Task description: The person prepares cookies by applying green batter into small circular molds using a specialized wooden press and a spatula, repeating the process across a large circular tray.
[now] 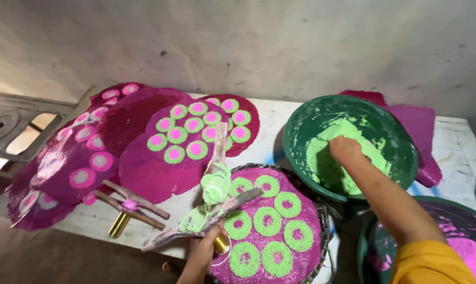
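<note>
My right hand is pushed into a lump of green dough inside a green bowl, fingers buried in it. My left hand grips a wooden lever press smeared with green dough, with a brass tube under it. The press hangs over the left edge of a round magenta disc dotted with several green rings. That disc lies on a round mesh tray.
Several magenta discs with pink, white and green spots overlap on the white table at the left. A second wooden press lies near the front edge. Another bowl with pink dough stands lower right. A metal frame is far left.
</note>
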